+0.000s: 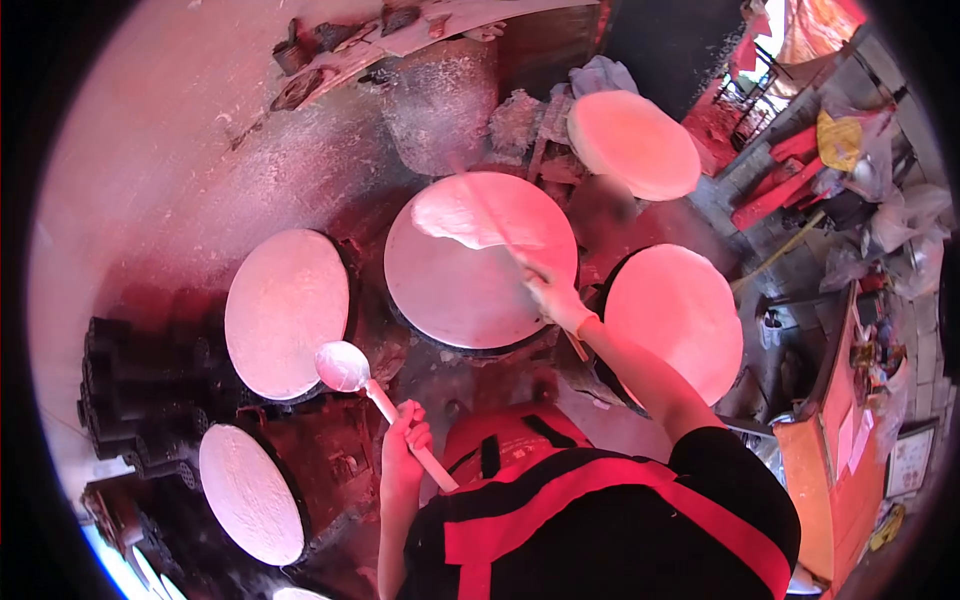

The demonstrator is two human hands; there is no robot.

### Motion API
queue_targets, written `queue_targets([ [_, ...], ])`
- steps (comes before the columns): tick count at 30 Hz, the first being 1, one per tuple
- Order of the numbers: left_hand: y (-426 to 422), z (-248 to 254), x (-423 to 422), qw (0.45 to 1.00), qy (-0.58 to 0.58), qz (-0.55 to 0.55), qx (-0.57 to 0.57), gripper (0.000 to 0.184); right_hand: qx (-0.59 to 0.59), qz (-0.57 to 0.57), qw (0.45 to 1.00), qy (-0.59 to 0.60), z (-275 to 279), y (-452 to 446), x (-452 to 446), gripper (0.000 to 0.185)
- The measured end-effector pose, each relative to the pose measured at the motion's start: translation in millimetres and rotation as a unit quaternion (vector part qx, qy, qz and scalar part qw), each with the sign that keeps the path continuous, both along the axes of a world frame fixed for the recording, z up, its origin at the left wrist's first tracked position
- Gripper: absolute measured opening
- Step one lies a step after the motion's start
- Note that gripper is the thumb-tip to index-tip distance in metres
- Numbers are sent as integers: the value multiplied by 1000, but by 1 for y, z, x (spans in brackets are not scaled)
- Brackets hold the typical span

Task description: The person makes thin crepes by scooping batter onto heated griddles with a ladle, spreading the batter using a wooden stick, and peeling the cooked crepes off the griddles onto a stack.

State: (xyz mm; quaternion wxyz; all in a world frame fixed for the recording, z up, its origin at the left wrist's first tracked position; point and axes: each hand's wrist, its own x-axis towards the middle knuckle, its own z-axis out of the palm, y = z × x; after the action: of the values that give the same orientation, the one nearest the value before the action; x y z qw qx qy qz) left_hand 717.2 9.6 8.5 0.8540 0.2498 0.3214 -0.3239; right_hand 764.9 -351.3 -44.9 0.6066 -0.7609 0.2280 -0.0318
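Note:
In the head view my left hand [407, 432] is closed round the handle of a ladle [342, 367], whose round bowl is coated with pale batter. The ladle hangs beside the left griddle, which carries a pale pancake [288, 313]. My right hand [553, 300] grips a long thin stick [497, 222] over the middle griddle [450, 295]. White batter [475, 213] covers the far part of that griddle; its near part is bare. The stick's far end is blurred. Another pale pancake [680, 325] lies on the griddle to the right, near my forearm.
A pale round sheet [635, 145] lies at the back right, and another [250, 495] at lower left. Dark perforated cylinders [140, 390] are stacked on the left. A barrel-like container [440, 105] stands behind the middle griddle. An orange cabinet [805, 490] stands at the right.

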Motion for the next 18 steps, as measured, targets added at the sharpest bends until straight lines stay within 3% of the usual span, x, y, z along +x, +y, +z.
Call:
queue_targets([
  [3,4,-22,-18,999,28,37,9,11,90,103,987,79,48,17,3,39],
  [6,16,-40,-38,996,55,55,-37,13,108,181,971,115,64,-3,-24,40],
  [8,23,-49,-50,992,85,71,-64,16,225,206,939,161,79,-40,-40,41],
  [10,26,-52,-60,984,130,96,-79,19,211,166,950,162,72,-74,-37,35],
  [12,11,-40,-69,989,97,106,40,20,176,43,976,122,46,-83,-7,35],
  [15,-26,-7,-81,972,112,134,159,18,74,109,983,127,35,-69,29,37],
  [16,-35,1,-84,963,129,148,187,17,86,155,976,130,36,-62,32,38],
  [17,-21,-24,-98,975,116,131,135,14,98,201,966,133,40,-56,30,38],
  [18,-35,-5,-103,970,101,133,175,16,111,246,953,137,45,-52,25,38],
])
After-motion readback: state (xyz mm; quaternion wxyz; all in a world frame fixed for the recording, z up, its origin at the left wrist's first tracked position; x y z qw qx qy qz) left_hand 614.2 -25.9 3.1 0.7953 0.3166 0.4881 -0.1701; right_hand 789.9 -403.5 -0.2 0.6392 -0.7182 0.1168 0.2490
